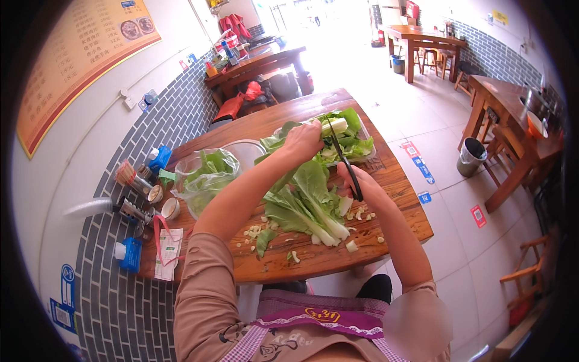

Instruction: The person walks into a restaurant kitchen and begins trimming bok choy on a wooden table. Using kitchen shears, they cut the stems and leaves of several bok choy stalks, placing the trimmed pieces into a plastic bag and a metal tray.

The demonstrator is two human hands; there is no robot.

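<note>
My left hand grips a bunch of leafy greens by its pale stalks, above a clear plastic tray of cut leaves. In my right hand is a pair of black-handled scissors, whose blades lie across the stalks beside my left fingers. Whether the blades are parted cannot be made out. Below my hands, several long lettuce-like leaves lie on the wooden table, their white stem ends towards me. Small stem trimmings are scattered around them.
A clear plastic bag of greens stands left, before a round pale container. Along the brick wall are a chopstick holder, small white cups, blue cartons and paper slips. A waste bin stands on the floor, right.
</note>
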